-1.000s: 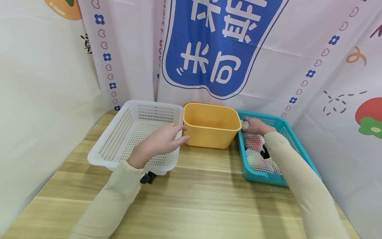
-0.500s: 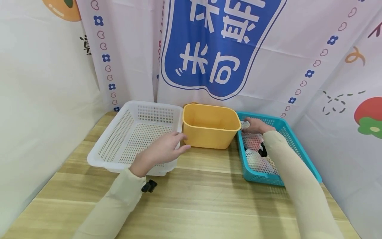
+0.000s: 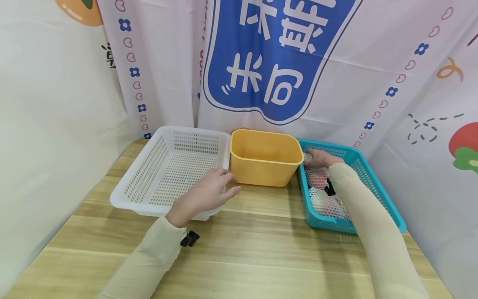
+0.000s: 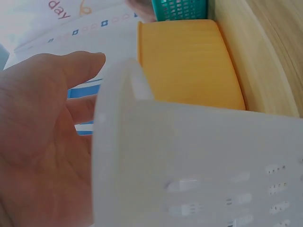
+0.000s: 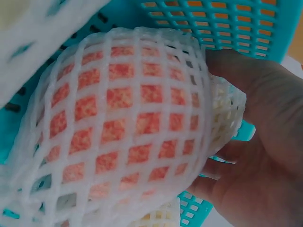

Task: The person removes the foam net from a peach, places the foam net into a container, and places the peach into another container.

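In the head view my right hand [image 3: 322, 158] reaches into the far left corner of the teal basket [image 3: 384, 201]. Its fingers curl round a pale thing in white foam netting [image 5: 227, 111], probably a fruit, which the right wrist view shows partly hidden behind a red-speckled fruit [image 5: 118, 120] in the same netting. My left hand [image 3: 209, 189] hovers over the near right corner of the white basket [image 3: 179, 174], fingers loose, nothing in them. The left wrist view has the left hand [image 4: 47, 132] beside the white basket's wall [image 4: 203, 146].
A yellow bin [image 3: 265, 172] stands between the two baskets. More netted fruit [image 3: 325, 203] lies in the near part of the teal basket. All stand on a wooden table [image 3: 254, 249], with a printed cloth [image 3: 168, 83] hanging behind.
My left hand has drifted slightly nearer to me and to the right. The right hand stays in the teal basket at almost the same spot.
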Motion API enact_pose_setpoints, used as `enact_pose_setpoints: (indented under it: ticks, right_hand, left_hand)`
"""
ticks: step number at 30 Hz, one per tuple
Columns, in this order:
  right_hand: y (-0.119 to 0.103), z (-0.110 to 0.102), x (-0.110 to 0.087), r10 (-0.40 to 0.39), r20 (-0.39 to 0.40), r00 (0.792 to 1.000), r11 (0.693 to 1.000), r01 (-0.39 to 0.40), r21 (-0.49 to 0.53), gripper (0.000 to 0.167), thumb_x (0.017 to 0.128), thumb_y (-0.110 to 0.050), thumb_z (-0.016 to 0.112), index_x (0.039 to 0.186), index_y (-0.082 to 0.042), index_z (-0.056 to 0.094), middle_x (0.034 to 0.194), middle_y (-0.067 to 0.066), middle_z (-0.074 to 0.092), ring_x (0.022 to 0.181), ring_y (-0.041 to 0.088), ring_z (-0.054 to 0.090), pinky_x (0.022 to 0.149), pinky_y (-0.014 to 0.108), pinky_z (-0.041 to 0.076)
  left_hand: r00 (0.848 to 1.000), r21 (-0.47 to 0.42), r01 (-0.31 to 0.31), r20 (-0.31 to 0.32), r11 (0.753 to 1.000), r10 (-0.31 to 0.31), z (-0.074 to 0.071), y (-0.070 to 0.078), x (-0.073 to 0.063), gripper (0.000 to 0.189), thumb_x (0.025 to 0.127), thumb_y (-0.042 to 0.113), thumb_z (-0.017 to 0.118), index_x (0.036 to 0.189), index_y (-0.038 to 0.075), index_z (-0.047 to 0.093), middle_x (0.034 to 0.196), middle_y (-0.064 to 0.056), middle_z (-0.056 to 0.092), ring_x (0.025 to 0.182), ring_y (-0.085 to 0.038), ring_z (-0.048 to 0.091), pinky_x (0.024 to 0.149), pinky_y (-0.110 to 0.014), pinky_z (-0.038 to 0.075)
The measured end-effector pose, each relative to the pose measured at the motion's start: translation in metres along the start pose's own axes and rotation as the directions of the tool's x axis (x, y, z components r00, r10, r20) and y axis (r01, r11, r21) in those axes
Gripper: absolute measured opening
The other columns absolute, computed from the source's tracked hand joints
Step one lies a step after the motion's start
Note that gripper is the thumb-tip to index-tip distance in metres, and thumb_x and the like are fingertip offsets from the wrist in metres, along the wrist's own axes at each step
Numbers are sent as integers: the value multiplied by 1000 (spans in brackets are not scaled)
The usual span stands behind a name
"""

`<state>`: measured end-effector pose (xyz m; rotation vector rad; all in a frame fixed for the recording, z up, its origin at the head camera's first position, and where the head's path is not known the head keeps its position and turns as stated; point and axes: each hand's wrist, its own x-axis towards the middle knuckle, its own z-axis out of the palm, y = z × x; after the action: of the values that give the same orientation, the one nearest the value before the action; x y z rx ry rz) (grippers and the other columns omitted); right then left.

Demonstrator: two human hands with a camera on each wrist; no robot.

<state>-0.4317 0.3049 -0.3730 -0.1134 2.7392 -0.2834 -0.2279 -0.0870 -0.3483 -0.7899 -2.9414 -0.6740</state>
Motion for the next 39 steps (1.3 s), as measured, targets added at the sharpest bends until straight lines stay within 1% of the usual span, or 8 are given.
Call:
enact_pose_setpoints:
  ticks: [4,11,17,22,25,29,34,39]
  right_hand:
    - [2,2,5,3,4,1000,1000,-3,0,84,92,-39,63,156,-8,18,160,26,20,145,49,19,111,70,23]
    - [-4,3,6,-38,-8,999,999,38,-18,88,91,-39,65,157,-8,15,161,24,17,146,49,19,111,70,23]
    - [-7,3,6,-3,3,1000,999,3,-46,91,92,-43,63,158,-11,11,161,24,16,146,48,18,111,70,22]
    - [-6,4,4,30,3,1000,998,-30,-64,93,90,-50,62,158,-15,10,162,25,7,148,49,6,107,77,15]
    - [-2,5,4,39,-13,999,996,-40,-74,93,88,-51,64,158,-17,13,162,26,3,148,50,2,104,80,16]
    - [3,5,2,34,-39,999,997,-37,-75,91,86,-51,67,157,-20,19,161,28,7,146,52,10,99,81,23]
    - [2,0,-7,12,-75,997,995,-19,-96,83,87,-48,65,154,-19,24,154,28,22,139,51,25,96,77,33]
    - [1,-5,-11,-11,-107,994,993,-2,-122,78,86,-41,65,151,-19,29,147,30,27,132,52,28,94,76,35]
  left_hand:
    - [1000,-14,-10,-6,1000,10,4,-1,1,39,100,39,53,124,9,62,128,-10,61,122,-29,53,103,-46,46]
    - [1000,-5,-5,-16,1000,5,8,-3,0,41,100,39,53,125,7,63,129,-10,62,124,-30,53,105,-46,44]
    - [1000,2,3,-30,1000,-3,8,-4,0,41,100,40,53,124,9,63,128,-10,62,123,-29,53,105,-46,44]
    - [999,-3,13,-44,1000,-13,9,-7,2,38,100,38,55,122,10,65,125,-9,64,123,-30,54,105,-46,44]
    - [999,-11,4,-39,1000,-4,10,-7,4,39,100,39,54,122,9,65,125,-9,65,122,-30,53,105,-46,44]
    - [1000,-21,-8,-30,1000,7,10,-8,5,40,100,38,54,122,7,64,124,-10,65,123,-31,52,104,-47,44]
    - [1000,-18,-9,-29,1000,8,10,-8,7,39,100,37,54,122,7,64,124,-10,65,123,-32,52,105,-48,43]
    - [999,25,-22,-22,999,23,9,-9,10,39,100,39,53,120,8,66,122,-9,66,122,-31,53,105,-48,42]
